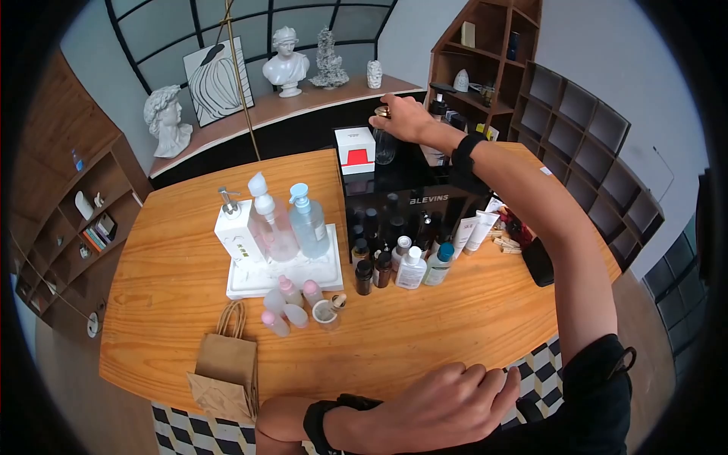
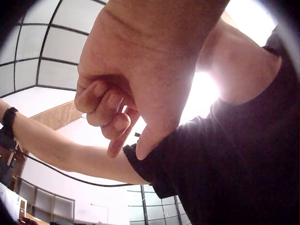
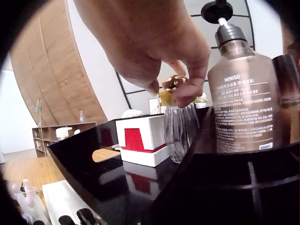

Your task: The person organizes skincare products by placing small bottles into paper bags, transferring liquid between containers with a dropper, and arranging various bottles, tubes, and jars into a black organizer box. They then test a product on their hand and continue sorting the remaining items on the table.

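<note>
My right hand (image 1: 408,121) reaches over the black BLEVINS organizer (image 1: 387,186) and pinches the gold-coloured top of a clear glass bottle (image 1: 385,149). In the right wrist view the bottle's ribbed glass body (image 3: 180,133) stands upright on the glossy black tray, thumb and fingers round its neck. Beside it sits a white box (image 3: 140,138) with a red patch. A brown MINISO pump bottle (image 3: 243,103) is on the other side. My left hand (image 1: 447,406) hangs before the table's front edge, its fingers loosely curled and holding nothing.
White, pink and blue pump bottles stand on a white tray (image 1: 284,288). Small pink-capped bottles (image 1: 288,292) are in front. Several dark and clear bottles (image 1: 410,269) and white tubes (image 1: 479,231) line the organizer's front. A brown paper bag (image 1: 227,360) lies near the front edge.
</note>
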`<action>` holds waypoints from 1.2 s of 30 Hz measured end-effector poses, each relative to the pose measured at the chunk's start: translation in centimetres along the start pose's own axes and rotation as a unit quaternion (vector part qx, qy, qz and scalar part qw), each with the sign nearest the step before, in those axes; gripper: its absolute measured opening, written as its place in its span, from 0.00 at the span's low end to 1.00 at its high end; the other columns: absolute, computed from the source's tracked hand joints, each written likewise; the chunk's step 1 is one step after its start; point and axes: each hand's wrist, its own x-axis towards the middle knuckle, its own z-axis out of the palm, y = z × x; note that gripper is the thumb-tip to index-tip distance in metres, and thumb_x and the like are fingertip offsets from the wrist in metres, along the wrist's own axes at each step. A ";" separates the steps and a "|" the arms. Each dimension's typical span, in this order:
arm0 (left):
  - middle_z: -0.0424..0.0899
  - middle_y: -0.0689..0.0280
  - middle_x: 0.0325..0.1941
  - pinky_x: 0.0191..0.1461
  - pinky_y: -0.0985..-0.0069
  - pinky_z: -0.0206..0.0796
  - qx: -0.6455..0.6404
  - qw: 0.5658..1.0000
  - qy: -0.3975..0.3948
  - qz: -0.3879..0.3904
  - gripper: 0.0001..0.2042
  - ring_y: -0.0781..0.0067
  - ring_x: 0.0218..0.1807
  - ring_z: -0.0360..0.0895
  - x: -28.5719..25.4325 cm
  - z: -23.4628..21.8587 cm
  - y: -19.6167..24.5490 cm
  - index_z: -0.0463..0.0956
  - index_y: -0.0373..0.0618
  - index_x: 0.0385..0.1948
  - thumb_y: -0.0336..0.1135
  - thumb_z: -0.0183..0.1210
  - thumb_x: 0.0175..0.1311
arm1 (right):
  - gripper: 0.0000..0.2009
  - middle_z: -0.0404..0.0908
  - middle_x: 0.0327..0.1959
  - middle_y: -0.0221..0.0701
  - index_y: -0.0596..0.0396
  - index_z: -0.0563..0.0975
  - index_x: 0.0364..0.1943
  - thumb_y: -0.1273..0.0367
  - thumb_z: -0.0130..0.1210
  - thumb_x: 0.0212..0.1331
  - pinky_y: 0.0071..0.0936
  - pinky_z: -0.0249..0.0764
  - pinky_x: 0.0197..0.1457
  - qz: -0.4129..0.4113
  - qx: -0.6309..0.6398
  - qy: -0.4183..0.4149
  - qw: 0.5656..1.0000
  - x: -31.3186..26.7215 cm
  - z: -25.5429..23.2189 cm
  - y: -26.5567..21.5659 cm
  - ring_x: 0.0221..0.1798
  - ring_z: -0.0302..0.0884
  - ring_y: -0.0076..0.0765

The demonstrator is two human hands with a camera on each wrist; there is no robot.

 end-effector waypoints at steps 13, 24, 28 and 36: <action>0.77 0.69 0.27 0.27 0.80 0.63 0.024 0.995 -0.090 0.021 0.14 0.78 0.26 0.74 -0.4 1.1 -0.3 0.83 0.32 0.46 0.31 0.60 0.63 | 0.12 0.81 0.34 0.40 0.60 0.81 0.32 0.64 0.62 0.68 0.44 0.80 0.31 -0.302 -0.073 -0.029 0.950 -20.5 -4.1 -1.0 0.27 0.83 0.51; 0.76 0.70 0.24 0.26 0.81 0.64 0.014 0.994 -0.109 0.009 0.14 0.79 0.24 0.75 -0.2 1.6 -0.5 0.83 0.32 0.45 0.32 0.62 0.63 | 0.15 0.84 0.45 0.46 0.65 0.83 0.46 0.64 0.67 0.66 0.49 0.83 0.46 -0.193 0.022 -0.175 0.965 -24.2 -0.6 4.0 0.45 0.86 0.60; 0.85 0.62 0.35 0.28 0.75 0.71 -0.014 0.998 -0.058 -0.016 0.15 0.72 0.29 0.81 0.5 0.8 -0.4 0.85 0.35 0.45 0.39 0.66 0.67 | 0.16 0.87 0.45 0.51 0.67 0.84 0.47 0.66 0.68 0.64 0.45 0.83 0.46 -0.161 0.080 -0.161 0.971 -22.7 -3.9 3.0 0.42 0.87 0.56; 0.80 0.67 0.29 0.29 0.78 0.68 0.034 0.996 -0.080 0.008 0.14 0.76 0.28 0.79 -0.1 1.2 -0.4 0.84 0.34 0.45 0.34 0.64 0.64 | 0.16 0.86 0.31 0.41 0.62 0.84 0.53 0.64 0.61 0.71 0.35 0.78 0.35 -0.155 0.102 0.113 0.976 -16.5 -11.5 -0.2 0.28 0.80 0.30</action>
